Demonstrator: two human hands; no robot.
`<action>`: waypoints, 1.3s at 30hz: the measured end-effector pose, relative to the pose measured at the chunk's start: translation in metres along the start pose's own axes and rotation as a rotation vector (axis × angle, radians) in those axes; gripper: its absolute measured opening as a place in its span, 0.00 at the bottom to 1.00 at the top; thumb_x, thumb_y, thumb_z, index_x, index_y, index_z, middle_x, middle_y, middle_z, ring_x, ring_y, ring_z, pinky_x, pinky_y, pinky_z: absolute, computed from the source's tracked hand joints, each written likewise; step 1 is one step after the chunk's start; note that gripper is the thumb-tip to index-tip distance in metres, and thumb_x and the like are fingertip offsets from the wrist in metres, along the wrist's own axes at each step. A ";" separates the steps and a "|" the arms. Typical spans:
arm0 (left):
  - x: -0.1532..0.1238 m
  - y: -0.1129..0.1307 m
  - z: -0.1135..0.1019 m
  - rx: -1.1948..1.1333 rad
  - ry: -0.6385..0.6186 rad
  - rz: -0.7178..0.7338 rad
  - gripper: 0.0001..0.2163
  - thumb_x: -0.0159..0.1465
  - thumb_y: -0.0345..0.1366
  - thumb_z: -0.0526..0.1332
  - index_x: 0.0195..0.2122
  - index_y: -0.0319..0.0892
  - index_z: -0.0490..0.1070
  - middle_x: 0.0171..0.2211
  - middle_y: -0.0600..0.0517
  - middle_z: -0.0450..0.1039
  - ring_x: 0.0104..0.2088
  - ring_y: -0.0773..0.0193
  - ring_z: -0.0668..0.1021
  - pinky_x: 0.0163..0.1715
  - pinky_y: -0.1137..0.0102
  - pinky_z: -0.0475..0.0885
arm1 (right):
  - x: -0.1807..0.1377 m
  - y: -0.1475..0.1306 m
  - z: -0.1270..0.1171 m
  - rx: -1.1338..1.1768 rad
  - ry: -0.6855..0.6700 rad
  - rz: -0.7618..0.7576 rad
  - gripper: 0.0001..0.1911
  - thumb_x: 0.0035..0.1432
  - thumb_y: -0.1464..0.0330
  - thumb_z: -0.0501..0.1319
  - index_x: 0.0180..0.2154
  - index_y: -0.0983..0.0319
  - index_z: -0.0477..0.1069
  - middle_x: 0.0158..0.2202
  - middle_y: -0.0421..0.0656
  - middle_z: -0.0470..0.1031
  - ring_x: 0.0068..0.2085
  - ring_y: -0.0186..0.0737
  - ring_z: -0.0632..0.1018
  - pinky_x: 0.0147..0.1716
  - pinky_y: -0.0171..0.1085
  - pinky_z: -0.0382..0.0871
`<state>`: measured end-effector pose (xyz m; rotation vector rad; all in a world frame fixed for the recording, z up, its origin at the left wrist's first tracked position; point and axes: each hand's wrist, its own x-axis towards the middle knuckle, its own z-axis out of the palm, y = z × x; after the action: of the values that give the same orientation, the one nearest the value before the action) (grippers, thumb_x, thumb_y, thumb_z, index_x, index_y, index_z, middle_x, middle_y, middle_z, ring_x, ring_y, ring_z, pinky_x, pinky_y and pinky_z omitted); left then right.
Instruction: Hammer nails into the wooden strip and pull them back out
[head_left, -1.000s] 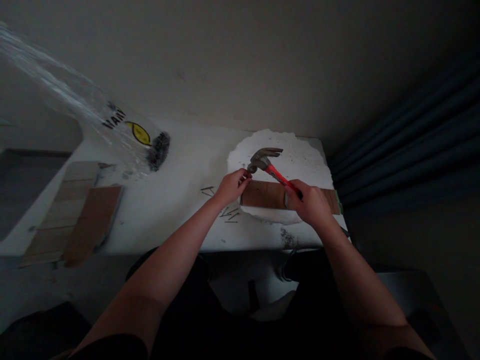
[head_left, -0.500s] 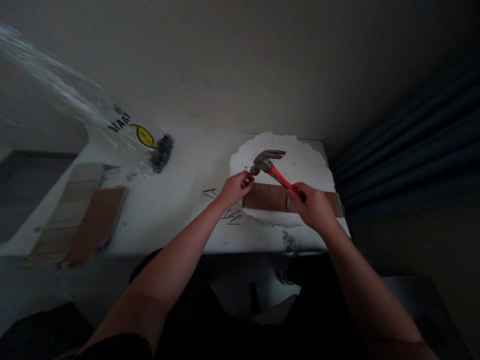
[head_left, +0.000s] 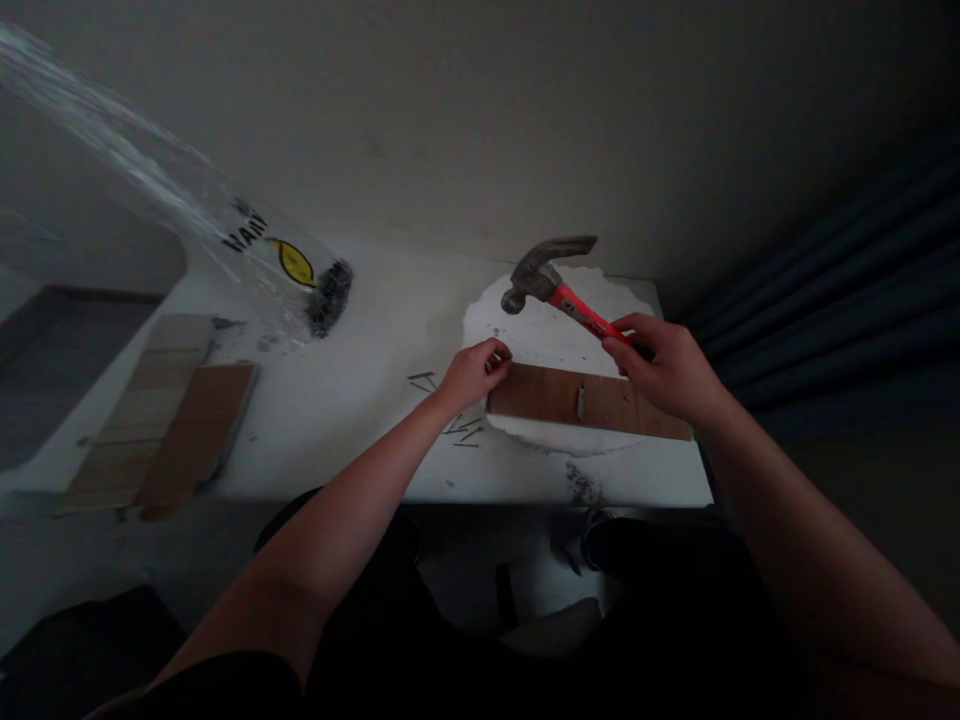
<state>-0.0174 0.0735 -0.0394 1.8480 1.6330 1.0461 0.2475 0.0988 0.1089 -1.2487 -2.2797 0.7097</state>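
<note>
My right hand [head_left: 664, 362] grips the red handle of a claw hammer [head_left: 541, 280], which is raised above the table with its striking face towards the left. At the left end of a brown wooden board [head_left: 536, 392], my left hand [head_left: 475, 370] is closed, thumb and fingertips pinched together. What sits between those fingertips is too small and dark to make out. The board lies across a ragged white sheet [head_left: 480, 322], and a small pale strip [head_left: 580, 402] rests on it. Several loose nails [head_left: 466, 432] are scattered just below and left of my left hand.
Wooden boards [head_left: 196, 420] lie at the table's left end. Behind them a clear plastic bag [head_left: 247, 270] with a yellow print holds something dark. Dark debris [head_left: 581, 482] lies near the front edge of the white table [head_left: 360, 400]. A blue curtain [head_left: 840, 290] hangs at the right.
My right hand has lifted the hammer up and away from the board's left end, moving right. My left hand stays pinched in nearly the same place. The view has shifted slightly.
</note>
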 end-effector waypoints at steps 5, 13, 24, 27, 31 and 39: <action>0.000 -0.004 0.001 -0.015 -0.001 0.011 0.06 0.62 0.36 0.61 0.38 0.42 0.72 0.29 0.54 0.75 0.25 0.69 0.74 0.30 0.73 0.70 | -0.016 -0.019 0.002 0.088 0.026 0.048 0.21 0.67 0.53 0.51 0.40 0.62 0.72 0.24 0.40 0.68 0.25 0.34 0.68 0.25 0.35 0.58; 0.000 0.002 0.001 0.002 0.015 0.008 0.05 0.61 0.36 0.60 0.38 0.43 0.72 0.28 0.55 0.75 0.26 0.68 0.75 0.31 0.72 0.70 | -0.043 0.004 0.019 -0.355 -0.024 0.130 0.15 0.66 0.59 0.52 0.42 0.60 0.72 0.27 0.44 0.74 0.27 0.40 0.71 0.28 0.36 0.56; 0.000 0.001 0.003 0.024 0.067 0.013 0.07 0.60 0.36 0.62 0.38 0.43 0.68 0.29 0.54 0.75 0.27 0.66 0.76 0.29 0.72 0.69 | -0.045 -0.004 0.037 -0.451 -0.115 0.088 0.16 0.68 0.61 0.49 0.46 0.59 0.72 0.34 0.46 0.79 0.32 0.43 0.76 0.30 0.37 0.55; 0.001 0.000 0.004 -0.023 0.083 0.007 0.14 0.59 0.35 0.63 0.45 0.44 0.65 0.31 0.55 0.76 0.26 0.68 0.76 0.28 0.73 0.69 | -0.043 -0.008 0.035 -0.508 -0.139 0.092 0.16 0.68 0.61 0.49 0.46 0.59 0.72 0.34 0.47 0.79 0.32 0.44 0.76 0.29 0.38 0.55; 0.001 -0.002 0.006 -0.080 0.086 0.003 0.20 0.58 0.33 0.63 0.51 0.44 0.60 0.33 0.54 0.76 0.25 0.70 0.75 0.27 0.74 0.68 | -0.042 -0.013 0.034 -0.565 -0.147 0.094 0.17 0.68 0.60 0.49 0.47 0.59 0.72 0.34 0.47 0.79 0.32 0.45 0.76 0.29 0.38 0.55; 0.001 -0.003 0.008 -0.096 0.085 0.003 0.23 0.58 0.32 0.64 0.52 0.45 0.58 0.34 0.54 0.77 0.27 0.69 0.77 0.28 0.74 0.68 | -0.043 -0.016 0.034 -0.583 -0.138 0.089 0.17 0.68 0.60 0.49 0.47 0.59 0.72 0.34 0.48 0.80 0.32 0.45 0.77 0.30 0.38 0.57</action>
<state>-0.0135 0.0762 -0.0462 1.7663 1.5981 1.1985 0.2385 0.0471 0.0865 -1.5986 -2.6661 0.1525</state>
